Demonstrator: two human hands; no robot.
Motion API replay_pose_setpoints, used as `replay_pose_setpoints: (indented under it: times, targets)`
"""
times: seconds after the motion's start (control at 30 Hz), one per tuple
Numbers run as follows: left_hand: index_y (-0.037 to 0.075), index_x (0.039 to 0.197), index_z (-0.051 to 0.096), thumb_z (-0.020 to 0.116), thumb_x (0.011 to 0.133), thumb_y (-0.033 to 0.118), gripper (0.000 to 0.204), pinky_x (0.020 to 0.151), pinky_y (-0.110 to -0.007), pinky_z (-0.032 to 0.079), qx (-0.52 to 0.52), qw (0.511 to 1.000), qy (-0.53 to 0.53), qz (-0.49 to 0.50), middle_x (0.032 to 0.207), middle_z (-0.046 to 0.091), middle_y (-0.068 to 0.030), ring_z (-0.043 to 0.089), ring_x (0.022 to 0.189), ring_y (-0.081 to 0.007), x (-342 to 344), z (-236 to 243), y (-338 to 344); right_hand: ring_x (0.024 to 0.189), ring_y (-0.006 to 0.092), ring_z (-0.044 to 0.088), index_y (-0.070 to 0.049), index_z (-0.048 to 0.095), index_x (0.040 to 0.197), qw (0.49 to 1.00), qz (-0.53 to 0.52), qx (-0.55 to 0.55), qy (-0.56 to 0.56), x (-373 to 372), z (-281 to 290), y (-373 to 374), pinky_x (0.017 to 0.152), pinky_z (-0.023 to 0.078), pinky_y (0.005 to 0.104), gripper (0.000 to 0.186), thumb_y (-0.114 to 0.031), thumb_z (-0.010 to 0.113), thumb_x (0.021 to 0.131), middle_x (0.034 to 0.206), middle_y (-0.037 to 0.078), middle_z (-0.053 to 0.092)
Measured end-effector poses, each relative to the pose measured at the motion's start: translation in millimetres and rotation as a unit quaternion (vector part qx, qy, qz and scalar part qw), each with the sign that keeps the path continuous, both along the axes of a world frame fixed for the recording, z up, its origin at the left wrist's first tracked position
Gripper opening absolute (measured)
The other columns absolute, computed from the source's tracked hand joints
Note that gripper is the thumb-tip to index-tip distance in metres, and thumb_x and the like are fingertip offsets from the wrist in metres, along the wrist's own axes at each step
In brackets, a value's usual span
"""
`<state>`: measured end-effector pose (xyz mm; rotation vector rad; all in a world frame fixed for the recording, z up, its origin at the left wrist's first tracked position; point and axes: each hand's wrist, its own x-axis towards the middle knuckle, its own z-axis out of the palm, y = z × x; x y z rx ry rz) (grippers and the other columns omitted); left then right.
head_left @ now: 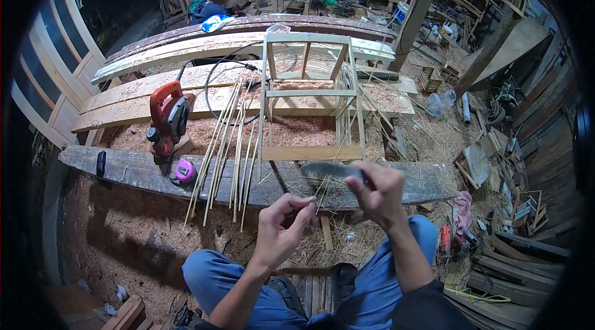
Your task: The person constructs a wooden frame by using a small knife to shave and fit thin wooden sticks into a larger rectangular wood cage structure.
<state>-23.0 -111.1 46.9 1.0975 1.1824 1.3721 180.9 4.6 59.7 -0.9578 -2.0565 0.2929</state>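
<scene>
My right hand point(381, 193) is closed round a knife with a broad dark blade point(327, 170), which points left over the near plank. Just below and left of it, my left hand point(280, 228) pinches a thin wooden stick point(321, 195) between thumb and fingertips. How the blade meets the stick is too small to tell. Right in front of my hands stands a light wooden frame point(311, 93) with thin slats in its far part. Several long thin sticks point(217, 159) lie across the planks to its left.
A weathered plank point(133, 172) carries a purple tape measure point(185, 170) and a small black object point(101, 163). A red power planer point(167, 119) stands behind, near shavings-covered boards point(124, 99). Another person point(214, 4) sits at the far left. Posts point(421, 8) and scrap wood crowd the right.
</scene>
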Motion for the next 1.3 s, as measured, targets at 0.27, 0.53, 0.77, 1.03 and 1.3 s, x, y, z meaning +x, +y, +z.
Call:
replay_pose_setpoints:
  times: [0.27,0.53,0.77,1.03,1.3]
  targets:
    - [-0.005,0.12,0.067,0.057,0.107,0.006,0.02,0.076,-0.025,0.055,0.044,0.996,0.065,-0.035,0.096,0.073,-0.0062,0.067,0.088,-0.0084,2.5,-2.4,2.4,0.06,0.0263,0.071,-0.007,0.077,0.091,0.991,0.124,0.017,-0.038,-16.5,-3.6,-21.3,0.055,0.054,0.0353,0.041,-0.048,0.078,0.091,0.078,0.009,0.075]
    - [-0.004,0.117,0.063,0.056,0.106,0.002,0.014,0.08,-0.025,0.053,0.027,0.997,0.066,-0.021,0.097,0.069,-0.0037,0.066,0.089,-0.0087,0.8,-16.1,1.5,0.063,0.0253,0.073,-0.007,0.078,0.088,0.992,0.119,0.023,-0.023,-22.5,-10.0,-24.6,0.055,0.054,0.0348,0.041,-0.048,0.078,0.09,0.08,0.009,0.076]
    - [-0.004,0.116,0.065,0.06,0.105,0.003,0.013,0.07,-0.022,0.05,0.034,0.999,0.013,0.006,0.087,0.066,-0.0015,0.062,0.082,-0.0041,8.4,-6.3,3.9,0.063,0.0254,0.073,-0.007,0.078,0.088,0.996,0.086,-0.001,-0.027,-15.9,-3.6,-19.0,0.055,0.054,0.0352,0.04,-0.047,0.079,0.09,0.079,0.008,0.076]
    - [-0.001,0.115,0.066,0.061,0.103,0.001,0.013,0.067,-0.023,0.05,0.05,0.998,0.039,0.017,0.083,0.066,-0.0014,0.061,0.075,-0.0044,5.8,-7.2,2.8,0.063,0.0277,0.073,-0.008,0.078,0.091,0.999,0.029,-0.034,-0.029,-4.0,8.6,-8.5,0.056,0.054,0.0368,0.037,-0.045,0.079,0.091,0.079,0.011,0.075]
    - [-0.003,0.118,0.062,0.056,0.106,-0.001,0.014,0.079,-0.024,0.052,0.031,0.997,0.076,-0.001,0.095,0.068,-0.0059,0.064,0.089,-0.009,3.2,-9.7,4.4,0.062,0.0277,0.072,-0.007,0.077,0.09,0.998,0.052,-0.027,0.009,-9.8,0.4,-10.1,0.056,0.054,0.0365,0.038,-0.045,0.079,0.09,0.077,0.01,0.074]
